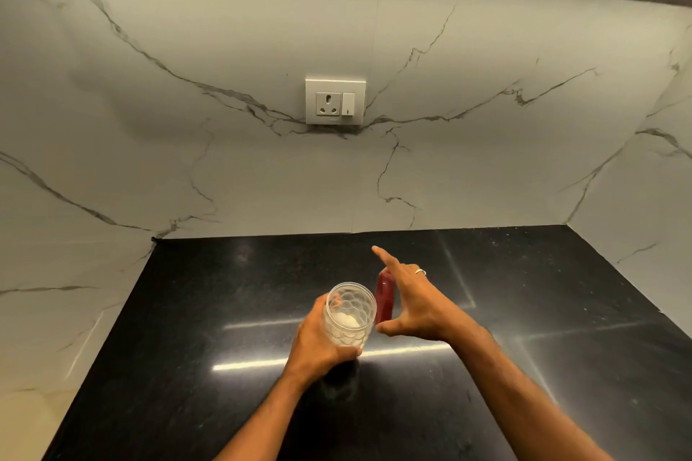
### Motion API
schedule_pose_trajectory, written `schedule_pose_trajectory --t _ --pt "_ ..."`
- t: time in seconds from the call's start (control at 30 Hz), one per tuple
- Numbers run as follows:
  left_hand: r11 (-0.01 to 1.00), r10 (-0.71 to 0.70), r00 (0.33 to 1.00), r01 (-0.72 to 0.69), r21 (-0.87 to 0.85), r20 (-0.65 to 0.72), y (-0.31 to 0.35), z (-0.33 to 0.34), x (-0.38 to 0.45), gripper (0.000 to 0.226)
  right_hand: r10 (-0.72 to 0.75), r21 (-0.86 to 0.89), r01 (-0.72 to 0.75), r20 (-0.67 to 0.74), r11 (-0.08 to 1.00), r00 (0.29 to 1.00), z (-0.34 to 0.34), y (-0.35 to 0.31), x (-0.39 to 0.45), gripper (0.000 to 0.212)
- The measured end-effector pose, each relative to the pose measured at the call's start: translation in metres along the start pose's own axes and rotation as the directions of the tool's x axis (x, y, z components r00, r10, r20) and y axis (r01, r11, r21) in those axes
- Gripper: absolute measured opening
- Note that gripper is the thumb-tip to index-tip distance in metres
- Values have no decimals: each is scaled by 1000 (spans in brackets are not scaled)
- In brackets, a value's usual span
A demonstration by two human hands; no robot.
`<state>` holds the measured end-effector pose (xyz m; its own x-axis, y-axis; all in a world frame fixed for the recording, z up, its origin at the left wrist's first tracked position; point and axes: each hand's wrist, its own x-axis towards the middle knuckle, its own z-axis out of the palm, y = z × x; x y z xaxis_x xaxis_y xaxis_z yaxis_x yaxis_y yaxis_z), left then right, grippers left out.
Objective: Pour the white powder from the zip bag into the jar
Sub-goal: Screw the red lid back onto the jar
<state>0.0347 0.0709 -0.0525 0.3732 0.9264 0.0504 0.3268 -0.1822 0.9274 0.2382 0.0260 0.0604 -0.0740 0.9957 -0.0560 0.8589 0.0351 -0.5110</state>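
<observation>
A clear, dimpled jar [350,311] stands open-mouthed on the black counter [209,329], a little tilted. A small heap of white powder [346,320] lies at its bottom. My left hand [316,348] grips the jar around its lower wall. Just right of the jar's rim is a red lid [385,297], seen edge-on. My right hand [419,307] holds it between the thumb below and the fingers above, with the index finger stretched out towards the wall. No zip bag is in view.
A marble-patterned wall surrounds the counter at the back and on both sides, with a socket and switch plate [334,101] at the back. The glossy counter reflects strips of light. Dark cabinets run along the top.
</observation>
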Motion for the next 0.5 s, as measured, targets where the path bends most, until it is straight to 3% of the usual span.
schedule_pose_trajectory --t 0.2,0.5 --pt "999 47 997 -45 -22 61 19 1 8 92 -116 -2 116 81 993 990 -17 -24 6 112" --pt "999 46 994 -45 -7 95 34 -7 5 89 -180 -154 207 174 966 968 -28 -39 17 91"
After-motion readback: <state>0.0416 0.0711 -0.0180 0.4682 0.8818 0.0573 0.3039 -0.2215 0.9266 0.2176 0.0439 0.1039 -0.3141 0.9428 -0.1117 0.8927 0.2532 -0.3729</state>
